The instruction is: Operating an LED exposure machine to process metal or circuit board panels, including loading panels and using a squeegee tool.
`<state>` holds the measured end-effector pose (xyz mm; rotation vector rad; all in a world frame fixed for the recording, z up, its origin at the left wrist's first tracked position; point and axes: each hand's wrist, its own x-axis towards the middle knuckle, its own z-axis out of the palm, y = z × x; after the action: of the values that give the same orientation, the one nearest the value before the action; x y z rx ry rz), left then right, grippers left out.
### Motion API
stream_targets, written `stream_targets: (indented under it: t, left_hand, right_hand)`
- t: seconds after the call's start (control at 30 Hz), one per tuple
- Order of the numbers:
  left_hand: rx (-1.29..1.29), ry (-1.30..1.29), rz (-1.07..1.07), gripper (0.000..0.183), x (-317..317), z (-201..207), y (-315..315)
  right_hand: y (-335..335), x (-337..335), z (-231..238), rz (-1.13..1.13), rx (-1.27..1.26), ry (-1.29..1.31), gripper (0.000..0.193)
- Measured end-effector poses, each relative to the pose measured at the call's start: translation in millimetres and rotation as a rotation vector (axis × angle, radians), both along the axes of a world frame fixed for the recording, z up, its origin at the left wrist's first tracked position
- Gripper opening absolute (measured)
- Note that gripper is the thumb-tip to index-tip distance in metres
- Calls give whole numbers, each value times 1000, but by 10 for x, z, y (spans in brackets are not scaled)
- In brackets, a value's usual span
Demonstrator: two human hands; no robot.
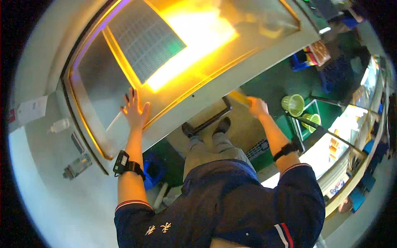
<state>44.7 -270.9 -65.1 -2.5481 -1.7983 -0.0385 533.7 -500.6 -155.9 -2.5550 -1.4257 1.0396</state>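
My left hand (pixel 135 112) lies with its fingers spread on the lit glass top (pixel 215 70) of a large machine, near the lower corner of a patterned grey sheet (pixel 144 39). A thin pale strip (pixel 113 122) shows on the surface beside that hand. Out past the machine's front edge, my right hand (pixel 258 107) is closed round a flat yellow strip-like thing (pixel 239 98); its exact kind cannot be made out. A black band with a small box (pixel 123 164) sits on my left forearm, and another black band (pixel 285 152) on the right one.
Bright yellow light (pixel 198 37) glows through the glass. A pale metal frame (pixel 248 70) borders it. To the right stand a yellow-green basket (pixel 293 105), a second one (pixel 311 122) and a rack (pixel 316 105). Shelving (pixel 351 165) lines the far right. A blue container (pixel 154 171) is below my left arm.
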Motion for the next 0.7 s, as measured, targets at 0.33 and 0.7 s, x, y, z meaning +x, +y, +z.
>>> stream_targets:
  t: [0.33, 0.7]
  left_hand:
    - [-1272, -914, 106, 78, 99, 590, -454]
    - [-378, 200, 121, 75, -1495, 836, -1114]
  right_hand:
    - [-268, -497, 2044, 745, 139, -30, 40]
    - [1753, -2661, 1746, 1123, 563, -116, 55]
